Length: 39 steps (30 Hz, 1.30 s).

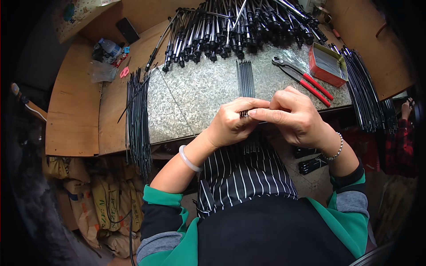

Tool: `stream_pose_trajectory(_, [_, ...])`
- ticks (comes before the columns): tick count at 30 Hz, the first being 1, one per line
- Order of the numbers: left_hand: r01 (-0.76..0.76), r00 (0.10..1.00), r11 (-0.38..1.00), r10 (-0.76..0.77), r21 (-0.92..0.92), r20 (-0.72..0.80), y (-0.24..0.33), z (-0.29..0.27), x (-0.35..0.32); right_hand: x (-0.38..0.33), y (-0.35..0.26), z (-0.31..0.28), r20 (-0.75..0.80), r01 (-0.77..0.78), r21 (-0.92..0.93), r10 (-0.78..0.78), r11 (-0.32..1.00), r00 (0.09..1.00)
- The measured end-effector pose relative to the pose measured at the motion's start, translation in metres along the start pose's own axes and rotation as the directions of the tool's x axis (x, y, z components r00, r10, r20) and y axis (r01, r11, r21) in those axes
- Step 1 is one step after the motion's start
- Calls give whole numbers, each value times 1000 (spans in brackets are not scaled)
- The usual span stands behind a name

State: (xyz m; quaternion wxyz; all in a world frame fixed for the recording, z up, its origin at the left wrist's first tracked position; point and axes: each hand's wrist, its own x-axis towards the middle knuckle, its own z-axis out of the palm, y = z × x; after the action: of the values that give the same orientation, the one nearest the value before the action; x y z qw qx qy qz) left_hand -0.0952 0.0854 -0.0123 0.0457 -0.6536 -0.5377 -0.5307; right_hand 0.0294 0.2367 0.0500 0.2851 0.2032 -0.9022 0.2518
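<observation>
A flat row of thin dark metal rods [245, 80] lies over the bench's near edge and runs down towards my lap. My left hand [233, 123] is closed around this row at the edge, a pale bangle on its wrist. My right hand [298, 116] is closed too, its thumb and curled fingers pressed at the rods beside the left fingertips. A short dark ribbed bit [243, 113] shows between the hands. Whatever the right fingers pinch is hidden. The rods' lower ends [251, 146] hang in front of my striped apron [244, 175].
Many black-and-silver shafts [208, 37] are heaped at the back. Red-handled pliers [306, 82] and a red tin [328, 66] of thin pieces lie right. Dark rod bundles hang over the edge at left [137, 115] and right [366, 88]. Pink-handled scissors [124, 72] lie far left.
</observation>
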Motion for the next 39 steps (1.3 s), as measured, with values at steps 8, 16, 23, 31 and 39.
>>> stream_pose_trajectory(8, [0, 999, 1000, 0, -9, 33, -2, 0, -1, 6, -7, -5, -43, 114, -225, -127, 968, 991])
stream_pose_trajectory(16, [7, 999, 1000, -6, -4, 41, 4, 0, 5, 5, -12, -10, 3, 113, -283, -117, 952, 993])
stream_pose_trajectory(23, [12, 1000, 1000, -12, -20, 12, 2, -1, 2, 0, -4, -2, 4, 8, -17, -8, 1000, 1000])
stream_pose_trajectory(31, [-25, 1000, 999, 24, 41, 19, 5, 0, 5, -5, -4, 7, -45, -57, 154, 64, 986, 997])
stream_pose_trajectory(39, [-7, 1000, 999, 7, 38, 10, 4, 1, 3, 2, -5, 0, -36, 56, -53, -58, 997, 998])
